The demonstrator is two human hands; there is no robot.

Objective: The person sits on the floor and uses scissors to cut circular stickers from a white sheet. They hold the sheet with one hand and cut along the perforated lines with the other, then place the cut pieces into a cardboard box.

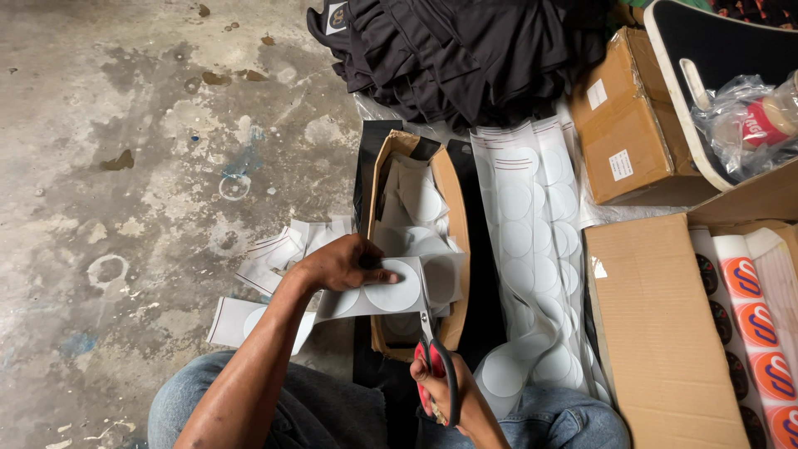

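The white paper strip printed with pale round circles (378,293) sits flat over my open brown cardboard box (455,218), just above my lap. Floor's stained grey concrete (125,166). My left hand (345,262) pinches the strip, and my right hand (453,397) is closed through the red-handled scissors (434,366), cutting it.

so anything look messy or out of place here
Cut white scraps lie scattered on the stained floor left of the open box. The left hand holds a strip; the right hand works red scissors.
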